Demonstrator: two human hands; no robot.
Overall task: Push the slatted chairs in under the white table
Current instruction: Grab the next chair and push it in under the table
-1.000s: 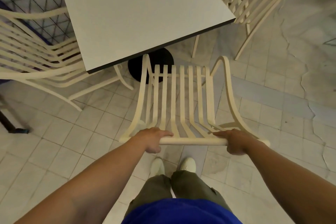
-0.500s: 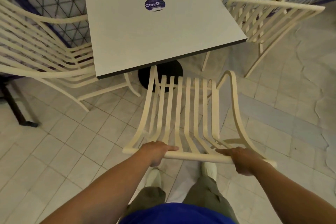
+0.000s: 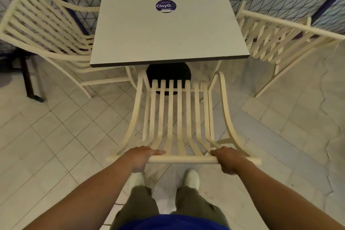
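Cream-coloured slatted chair with curved metal strips (image 3: 179,117) stands squarely in front of the white square table with a dark edge (image 3: 168,39), its seat front close to the table's near edge and not yet tucked beneath it. The left hand (image 3: 141,157) and the right hand (image 3: 228,158) both wrap around the chair's top rail (image 3: 183,159), one towards each end, fingers curled over the bar in a firm clasp.

Judging by this, the step in hand is the push on this first chair: it is lined up with the table and gripped, but the seat is outside. The next move seems to call for a straight, even shove from both hands so the chair slides forward without twisting, its front legs passing either side of the black round table base (image 3: 169,75) that sits just beyond the seat.

Counted: three slatted chairs in all. Besides the held one, a second cream slatted chair (image 3: 48,30) stands at the table's left side, with its seat partly under the top, and a third cream slatted chair (image 3: 280,41) stands at the table's right side, angled away. One table, bearing one round purple sticker (image 3: 165,6) near its far middle. Two hands, both on the rail. Pale tiled floor (image 3: 56,136) lies all around the table.
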